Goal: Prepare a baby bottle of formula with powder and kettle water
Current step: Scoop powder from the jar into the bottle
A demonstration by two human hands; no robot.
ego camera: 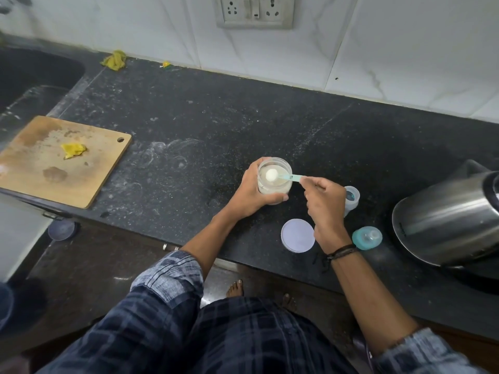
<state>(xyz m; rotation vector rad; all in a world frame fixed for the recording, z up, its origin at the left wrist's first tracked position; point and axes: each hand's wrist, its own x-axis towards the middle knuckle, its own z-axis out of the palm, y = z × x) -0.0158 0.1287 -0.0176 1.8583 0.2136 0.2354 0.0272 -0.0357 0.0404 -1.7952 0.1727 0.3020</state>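
- The left hand (pixel 253 190) curls around a clear round plastic jar of pale powder (pixel 275 184), which stands on the table midway between its back and front edges.
- The right hand (pixel 324 209) pinches the handle of a small teal plastic scoop (pixel 290 177). The scoop's bowl, heaped with white powder, is over the jar's open mouth.
- A clear open baby bottle (pixel 353 197) stands just behind the right hand, partly hidden by it.
- A flat white round lid (pixel 297 235) and a teal bottle collar with a clear teat (pixel 367 238) lie near the front edge.
- A stainless steel kettle (pixel 442 222) stands at the right end.
- The speckled black stone table (pixel 216 125) is smeared with pale dust.
- A worn wooden cutting board (pixel 35 168) carrying a yellow scrap (pixel 73 150) lies at the front left.
- A dark sink (pixel 32 76) is set into the back left corner.
- A crumpled yellow cloth (pixel 114 60) lies by the back edge.
- White marbled wall tiles (pixel 405 49) carry a socket panel (pixel 255 12).
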